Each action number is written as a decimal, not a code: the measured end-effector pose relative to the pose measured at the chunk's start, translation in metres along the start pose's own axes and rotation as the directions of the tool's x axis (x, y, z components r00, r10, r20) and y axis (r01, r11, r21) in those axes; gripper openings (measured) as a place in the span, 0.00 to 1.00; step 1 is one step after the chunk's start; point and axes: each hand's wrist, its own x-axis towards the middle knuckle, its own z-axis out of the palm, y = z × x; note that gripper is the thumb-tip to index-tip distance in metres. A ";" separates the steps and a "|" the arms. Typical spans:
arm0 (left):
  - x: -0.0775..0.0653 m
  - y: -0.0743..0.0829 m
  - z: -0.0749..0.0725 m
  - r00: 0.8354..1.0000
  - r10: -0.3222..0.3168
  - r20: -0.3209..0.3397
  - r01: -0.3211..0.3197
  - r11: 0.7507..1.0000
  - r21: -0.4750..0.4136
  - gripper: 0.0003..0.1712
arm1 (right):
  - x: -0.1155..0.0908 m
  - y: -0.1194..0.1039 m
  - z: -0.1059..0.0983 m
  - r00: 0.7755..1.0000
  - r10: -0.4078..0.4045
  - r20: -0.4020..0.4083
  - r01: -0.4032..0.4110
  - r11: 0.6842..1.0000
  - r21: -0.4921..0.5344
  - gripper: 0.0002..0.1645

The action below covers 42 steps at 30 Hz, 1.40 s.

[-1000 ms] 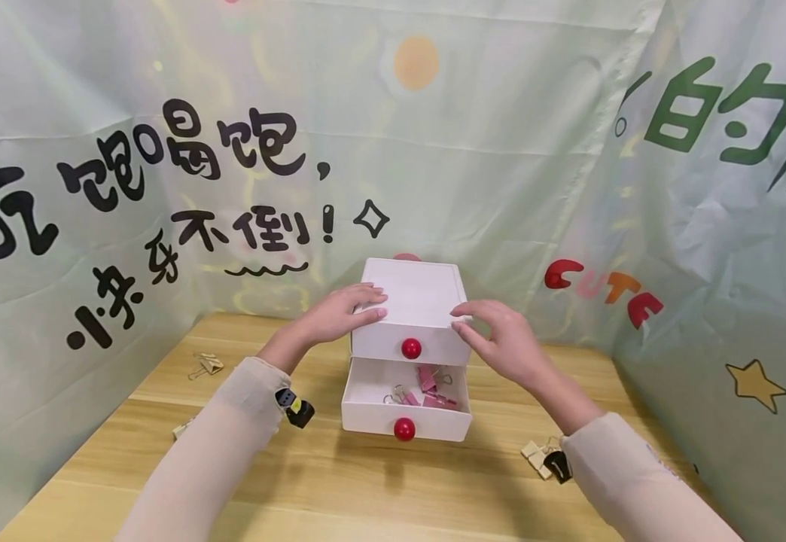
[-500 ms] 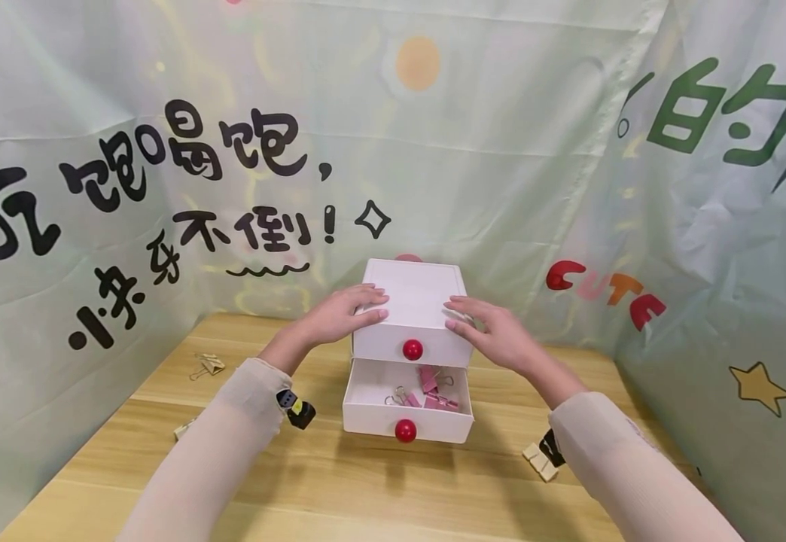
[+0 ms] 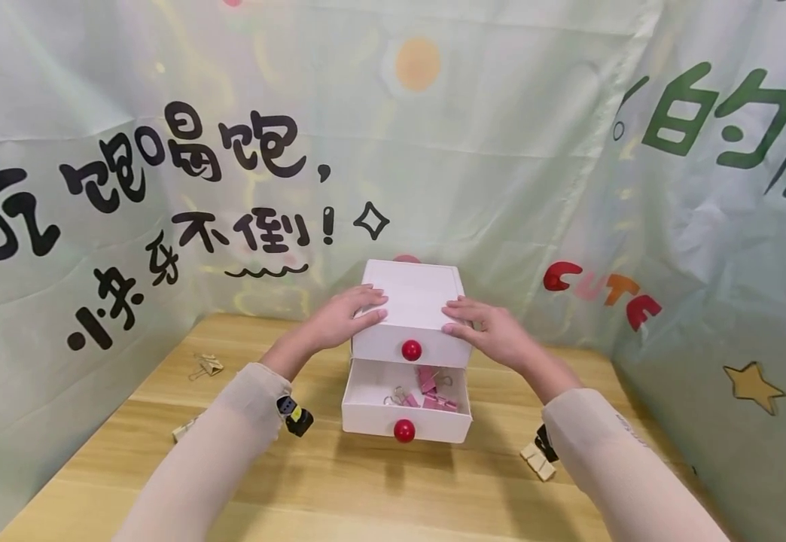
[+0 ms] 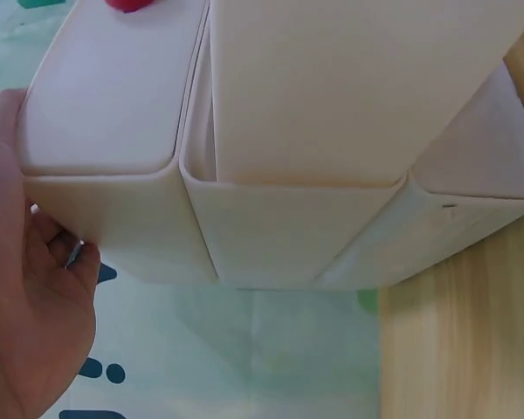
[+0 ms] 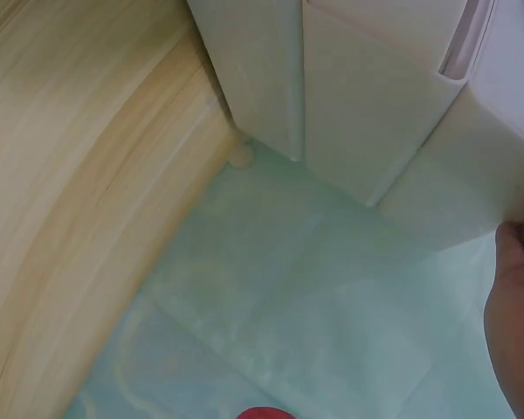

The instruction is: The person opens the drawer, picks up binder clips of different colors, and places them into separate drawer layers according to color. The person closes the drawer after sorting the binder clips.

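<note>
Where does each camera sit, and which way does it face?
Head: worn on the head, facing forward and down at the drawer unit; left hand, right hand and sleeves show.
Left wrist: on that wrist, facing the unit's front and side; left hand shows.
Right wrist: likewise, facing the unit's side; part of right hand shows.
Both wrist views show unit and table.

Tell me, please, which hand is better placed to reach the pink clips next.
The right hand, probably: most pink clips lie in the right half of the open drawer, nearer that hand than the left hand.
</note>
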 end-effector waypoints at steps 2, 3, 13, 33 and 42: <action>-0.001 0.001 0.001 1.000 0.006 -0.012 -0.005 1.000 0.006 0.29 | 0.000 -0.002 0.000 1.000 0.017 0.001 -0.017 1.000 0.003 0.35; -0.002 0.001 0.001 1.000 0.007 -0.019 -0.007 1.000 0.008 0.29 | 0.001 -0.002 0.000 1.000 0.024 -0.002 -0.024 1.000 0.005 0.36; -0.011 0.008 -0.006 0.999 0.028 0.031 -0.029 0.998 0.049 0.30 | -0.002 -0.001 0.005 0.998 0.063 -0.030 -0.062 0.997 0.037 0.38; -0.059 -0.007 -0.025 1.000 -0.007 -0.002 0.007 1.000 -0.004 0.36 | -0.003 0.003 0.015 0.994 0.076 -0.084 -0.068 0.993 0.098 0.38; -0.083 -0.030 -0.028 1.000 -0.020 0.002 0.020 1.000 0.021 0.35 | -0.001 0.001 0.016 0.993 0.082 -0.084 -0.073 0.991 0.111 0.39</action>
